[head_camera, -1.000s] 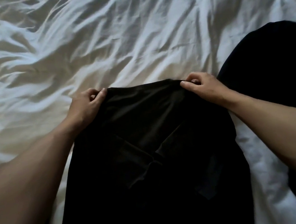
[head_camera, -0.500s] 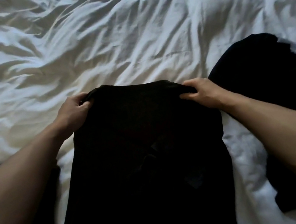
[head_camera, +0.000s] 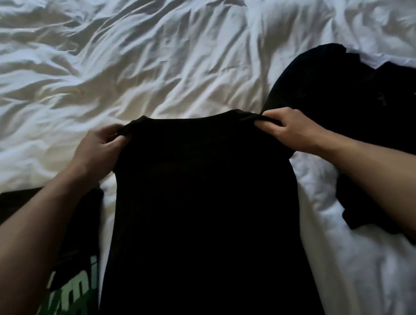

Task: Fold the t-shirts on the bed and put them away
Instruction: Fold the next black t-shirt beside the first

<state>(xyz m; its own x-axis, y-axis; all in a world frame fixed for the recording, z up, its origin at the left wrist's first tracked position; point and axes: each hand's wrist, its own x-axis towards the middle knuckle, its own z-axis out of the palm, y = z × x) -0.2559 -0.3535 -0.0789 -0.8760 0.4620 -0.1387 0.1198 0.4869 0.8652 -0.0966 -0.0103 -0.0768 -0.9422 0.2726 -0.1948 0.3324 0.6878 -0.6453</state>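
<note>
Currently: black t-shirt, centre of bed; soft, light, limp. Far corners pinched by left hand at 10 o'clock, right hand at 2. Best gripped at corners.

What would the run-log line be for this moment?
left hand: pinches black t-shirt top corner | right hand: pinches other corner | shirt: held up over bed | unfolded dark garment: right
</note>
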